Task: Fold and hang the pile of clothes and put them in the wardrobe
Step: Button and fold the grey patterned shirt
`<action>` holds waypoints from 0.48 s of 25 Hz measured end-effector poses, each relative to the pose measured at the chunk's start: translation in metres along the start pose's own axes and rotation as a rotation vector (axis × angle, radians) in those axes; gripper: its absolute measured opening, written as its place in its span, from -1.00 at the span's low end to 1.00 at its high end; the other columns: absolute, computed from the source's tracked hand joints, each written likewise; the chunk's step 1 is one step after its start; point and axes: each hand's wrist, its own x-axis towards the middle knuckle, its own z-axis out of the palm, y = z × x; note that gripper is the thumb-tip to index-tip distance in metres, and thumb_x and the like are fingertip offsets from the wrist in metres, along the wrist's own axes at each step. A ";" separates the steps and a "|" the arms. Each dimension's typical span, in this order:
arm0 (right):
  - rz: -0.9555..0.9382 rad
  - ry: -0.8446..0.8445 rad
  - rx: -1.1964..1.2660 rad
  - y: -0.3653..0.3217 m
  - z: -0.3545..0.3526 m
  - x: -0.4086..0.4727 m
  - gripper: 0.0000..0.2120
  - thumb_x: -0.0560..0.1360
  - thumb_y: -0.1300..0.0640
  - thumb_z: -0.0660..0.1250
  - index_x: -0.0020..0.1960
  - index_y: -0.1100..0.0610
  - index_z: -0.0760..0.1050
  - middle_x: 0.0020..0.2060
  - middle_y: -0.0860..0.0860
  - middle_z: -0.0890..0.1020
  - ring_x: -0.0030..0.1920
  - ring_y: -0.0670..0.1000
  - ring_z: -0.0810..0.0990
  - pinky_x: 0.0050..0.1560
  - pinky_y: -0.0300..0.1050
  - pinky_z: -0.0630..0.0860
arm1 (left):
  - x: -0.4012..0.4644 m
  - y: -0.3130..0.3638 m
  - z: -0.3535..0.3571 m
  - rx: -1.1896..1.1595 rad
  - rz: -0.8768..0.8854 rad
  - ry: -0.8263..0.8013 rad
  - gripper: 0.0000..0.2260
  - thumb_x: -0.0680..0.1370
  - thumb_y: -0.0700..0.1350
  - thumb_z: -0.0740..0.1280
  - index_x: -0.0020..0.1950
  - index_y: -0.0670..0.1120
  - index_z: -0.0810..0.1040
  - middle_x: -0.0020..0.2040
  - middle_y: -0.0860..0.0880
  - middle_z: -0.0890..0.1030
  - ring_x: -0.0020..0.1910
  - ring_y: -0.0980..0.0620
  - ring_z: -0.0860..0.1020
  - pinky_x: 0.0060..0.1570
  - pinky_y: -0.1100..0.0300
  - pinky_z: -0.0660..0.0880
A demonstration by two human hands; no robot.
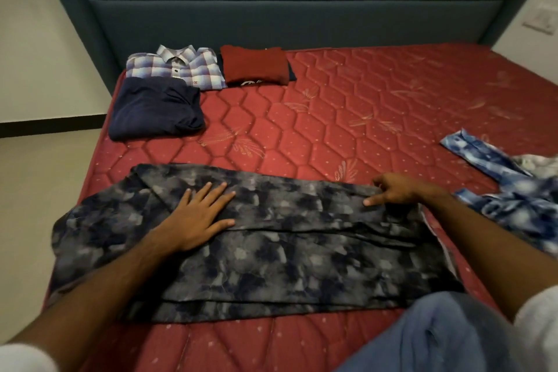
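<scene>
A grey mottled shirt (271, 238) lies spread across the near edge of the bed (347, 118), the left hand (199, 217) flat on it, fingers wide, likely to pin it while the right hand (392, 190) pinches its far edge, seemingly squaring a fold.

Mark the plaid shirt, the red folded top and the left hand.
plaid shirt (193, 69), head view, on its front below the collar
red folded top (255, 65), head view, middle of its top face
left hand (199, 214), head view, back of the hand
</scene>
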 end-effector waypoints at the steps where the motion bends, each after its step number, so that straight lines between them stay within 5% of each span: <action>1: 0.019 0.047 0.016 0.004 -0.003 -0.005 -0.59 0.40 -0.22 0.53 -0.17 0.09 0.49 -0.27 0.01 0.58 -0.23 0.03 0.54 -0.24 -0.08 0.41 | -0.002 0.002 0.006 0.045 -0.006 -0.005 -0.23 0.52 0.48 -0.31 0.66 0.15 -0.06 0.66 0.06 -0.05 0.64 -0.11 -0.02 0.52 -0.33 0.06; 4: 0.114 0.069 0.048 0.017 -0.008 -0.026 -0.54 0.39 -0.28 0.51 -0.14 0.13 0.52 -0.23 0.06 0.63 -0.20 0.08 0.60 -0.19 -0.07 0.49 | -0.007 0.005 0.006 0.090 -0.016 -0.004 -0.25 0.57 0.45 -0.28 0.66 0.10 0.04 0.66 0.01 0.05 0.62 -0.18 0.08 0.46 -0.39 0.11; 8: 0.258 0.015 0.746 0.039 0.016 -0.061 -0.70 0.45 0.20 0.56 0.06 0.23 0.50 -0.25 0.14 0.55 -0.39 -0.03 0.56 -0.42 -0.18 0.52 | -0.002 0.033 -0.010 0.025 0.064 0.044 -0.26 0.55 0.44 -0.22 0.65 0.12 0.05 0.66 0.08 0.04 0.63 -0.02 0.03 0.51 -0.28 0.10; 12: 0.338 0.248 0.992 0.035 0.035 -0.069 -0.67 0.54 0.25 0.45 -0.26 0.13 0.33 -0.48 0.06 0.32 -0.60 -0.07 0.29 -0.58 -0.30 0.22 | 0.019 0.090 -0.018 0.069 0.303 0.168 -0.48 0.62 0.29 0.06 0.50 0.09 0.36 0.50 0.04 0.38 0.43 -0.03 0.40 0.28 -0.08 0.41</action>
